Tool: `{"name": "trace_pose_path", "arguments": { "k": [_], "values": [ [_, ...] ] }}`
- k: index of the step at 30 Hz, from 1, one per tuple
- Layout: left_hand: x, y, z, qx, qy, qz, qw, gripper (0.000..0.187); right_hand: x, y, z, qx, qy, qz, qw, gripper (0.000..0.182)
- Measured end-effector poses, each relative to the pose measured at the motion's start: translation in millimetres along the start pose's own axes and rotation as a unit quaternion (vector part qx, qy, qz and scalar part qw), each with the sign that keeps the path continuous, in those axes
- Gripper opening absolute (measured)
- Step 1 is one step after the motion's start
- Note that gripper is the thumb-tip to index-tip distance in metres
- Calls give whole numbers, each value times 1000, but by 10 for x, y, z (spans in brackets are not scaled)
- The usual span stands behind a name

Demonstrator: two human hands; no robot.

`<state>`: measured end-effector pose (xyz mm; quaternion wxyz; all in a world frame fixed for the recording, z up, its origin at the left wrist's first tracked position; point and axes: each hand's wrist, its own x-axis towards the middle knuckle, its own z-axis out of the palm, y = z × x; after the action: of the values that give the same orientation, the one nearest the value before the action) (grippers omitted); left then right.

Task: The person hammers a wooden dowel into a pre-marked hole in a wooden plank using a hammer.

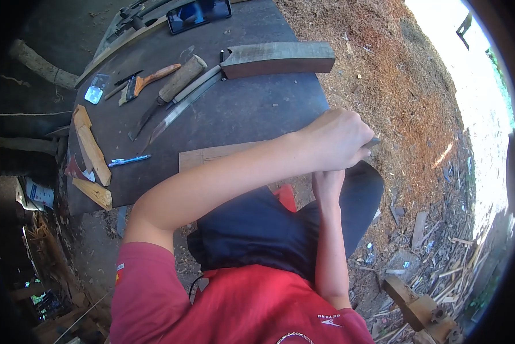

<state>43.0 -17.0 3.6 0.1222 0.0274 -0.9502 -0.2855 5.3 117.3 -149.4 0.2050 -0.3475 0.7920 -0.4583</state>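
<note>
My left arm reaches across to the right, and my left hand point(337, 137) is closed in a fist just off the table's right edge. A short dark pointed piece point(373, 141) sticks out past its fingers; I cannot tell what it belongs to. Directly below, my right hand point(328, 180) comes up against the left one, its fingers hidden behind it. Both hands are above my dark-trousered leg. A flat light-brown board point(211, 153) lies at the table's near edge, partly covered by my left forearm.
On the dark table point(257, 109) lie a squared wood block point(277, 60), a wooden-handled chisel point(180, 80), a brush point(154, 75), a blue pen point(130, 160) and wood offcuts point(91, 146). A phone point(199, 14) stands at the back. Sawdust point(383, 74) and scraps cover the ground at right.
</note>
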Motion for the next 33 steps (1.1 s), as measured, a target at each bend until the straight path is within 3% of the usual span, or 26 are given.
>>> {"name": "trace_pose_path", "arguments": {
  "k": [4,7,11,14,16,19,22,33],
  "values": [
    [-13,8,42,-8,24,2,1000,27,-7,-3,33,-29,26,-20,999,37],
    [-25,57,-80,-21,-56,-40,997,30,-8,-19,22,5,27,-26,999,40],
    [-106,-93,-151,-48,-64,35,996,38,20,143,-9,-58,-4,-89,994,39],
    [-151,-221,-166,-53,-57,104,991,38,16,5,-34,53,-16,-43,998,37],
    [-136,-250,-173,-58,-65,123,989,36,33,-28,-65,10,-33,-21,999,37],
    [-100,-290,-138,-125,-92,116,981,39,28,20,-92,-23,-51,0,998,38],
    [-150,-266,-105,-94,-61,120,986,44,25,-34,-87,-7,-43,-11,999,39],
    [-173,-218,-126,-85,-81,85,989,51,33,50,-66,27,-40,-28,998,43]
  ]
}}
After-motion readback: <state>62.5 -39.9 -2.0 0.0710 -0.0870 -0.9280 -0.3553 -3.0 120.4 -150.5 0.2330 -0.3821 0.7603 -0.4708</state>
